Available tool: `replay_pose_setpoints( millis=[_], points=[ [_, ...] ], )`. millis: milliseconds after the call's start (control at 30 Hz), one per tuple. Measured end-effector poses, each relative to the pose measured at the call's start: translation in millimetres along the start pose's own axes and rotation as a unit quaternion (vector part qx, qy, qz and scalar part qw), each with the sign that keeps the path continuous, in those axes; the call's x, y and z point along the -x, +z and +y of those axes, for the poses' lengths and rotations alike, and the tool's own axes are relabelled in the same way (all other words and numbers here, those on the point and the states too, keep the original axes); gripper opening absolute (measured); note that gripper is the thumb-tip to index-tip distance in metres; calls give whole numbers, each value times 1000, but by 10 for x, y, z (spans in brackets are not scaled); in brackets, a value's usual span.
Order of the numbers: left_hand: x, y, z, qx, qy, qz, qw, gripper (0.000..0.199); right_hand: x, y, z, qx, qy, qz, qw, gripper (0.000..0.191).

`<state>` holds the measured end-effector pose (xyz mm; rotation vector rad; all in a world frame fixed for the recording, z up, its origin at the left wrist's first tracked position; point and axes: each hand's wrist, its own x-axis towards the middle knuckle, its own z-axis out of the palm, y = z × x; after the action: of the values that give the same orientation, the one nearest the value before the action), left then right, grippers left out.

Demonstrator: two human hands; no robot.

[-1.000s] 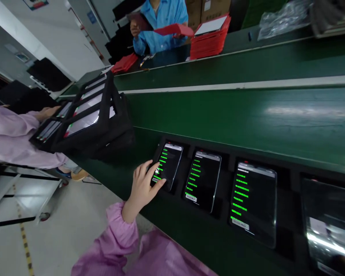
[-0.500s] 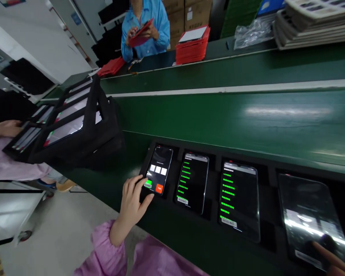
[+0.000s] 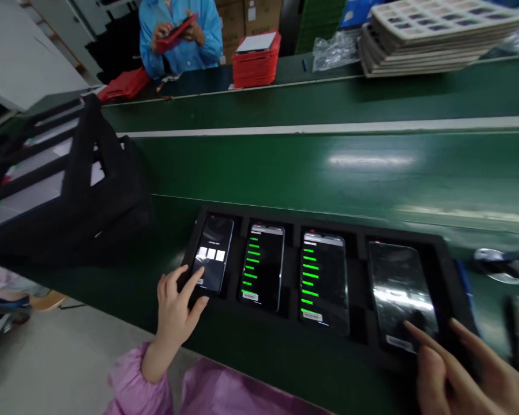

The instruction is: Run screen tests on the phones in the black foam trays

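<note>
A black foam tray (image 3: 292,259) holds a row of smartphones on the green bench. My left hand (image 3: 175,308) is open, its index finger on the screen of the leftmost smartphone (image 3: 214,236), which shows white squares. Green lines of text glow on the second smartphone (image 3: 266,259) and the third smartphone (image 3: 326,276). At the right end lies a smartphone (image 3: 398,271) with a dark screen reflecting a lamp. My right hand (image 3: 467,369) has its fingers apart, the index fingertip at this phone's lower part; whether it touches the glass I cannot tell.
Stacked black trays with phones (image 3: 82,167) stand at the left. Across the green bench (image 3: 263,167), a co-worker in a blue jacket (image 3: 207,37) handles a red item. Nearby are red pouches (image 3: 255,66), clear plastic (image 3: 335,52) and stacked pale trays (image 3: 415,52).
The view has swung right, bringing more of my right hand in. On the leftmost phone, the green and orange buttons are gone from the screen. My left index finger has shifted further onto the glass.
</note>
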<state>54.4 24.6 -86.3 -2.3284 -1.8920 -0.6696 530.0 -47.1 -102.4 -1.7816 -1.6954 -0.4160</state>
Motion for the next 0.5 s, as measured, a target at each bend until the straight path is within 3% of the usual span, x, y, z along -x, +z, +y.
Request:
replay_pose_setpoints(
  millis=[67,233,333,500],
  points=[
    [4,5,-15,16,4,3,1000,51,-35,-60,-56,15,-16,0,1000,62],
    [3,28,-64,24,15,9,1000,52,-201,-148,-204,62,-15,-62,996,34],
    [-13,37,-77,26,20,14,999,52,-377,-121,-267,68,-24,-98,993,33],
    [-30,25,-49,24,18,11,999,53,-607,-30,-505,22,-56,-95,994,31]
  ],
)
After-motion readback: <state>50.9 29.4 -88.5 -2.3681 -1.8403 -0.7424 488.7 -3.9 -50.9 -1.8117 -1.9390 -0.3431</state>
